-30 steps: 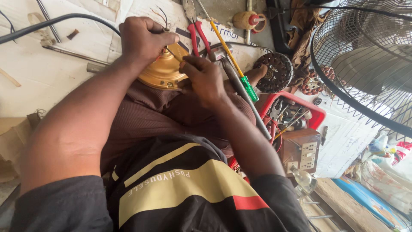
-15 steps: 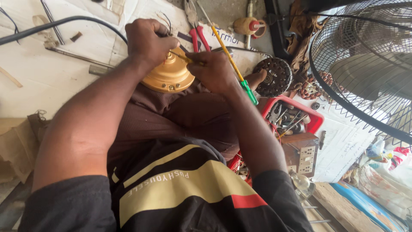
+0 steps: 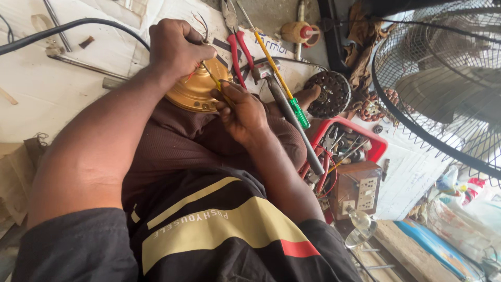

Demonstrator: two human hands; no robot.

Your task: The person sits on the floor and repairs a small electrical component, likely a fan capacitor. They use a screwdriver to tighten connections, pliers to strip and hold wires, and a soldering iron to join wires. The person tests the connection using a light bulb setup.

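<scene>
A round gold-coloured metal motor cover (image 3: 194, 93) rests on my lap, on the brown trousers. My left hand (image 3: 177, 47) is closed over its top edge and pinches thin wires that stick up from it. Just to the lower right of the cover, my right hand (image 3: 242, 112) grips a thin yellow tool (image 3: 214, 81). The tool's tip lies against the cover beneath my left hand. The two hands are almost touching.
Red-handled pliers (image 3: 237, 49), a yellow and green screwdriver (image 3: 284, 83) and a dark-handled hammer (image 3: 292, 122) lie just beyond my hands. A dark round motor part (image 3: 330, 94), a red tool tray (image 3: 365, 138), a brown socket box (image 3: 357, 188) and a fan guard (image 3: 443, 89) are at right. A black cable (image 3: 78, 25) crosses the white sheet.
My right hand has slid from the cover's top down to its lower right edge, with the yellow tool in it. My left hand stays clamped on the cover's top.
</scene>
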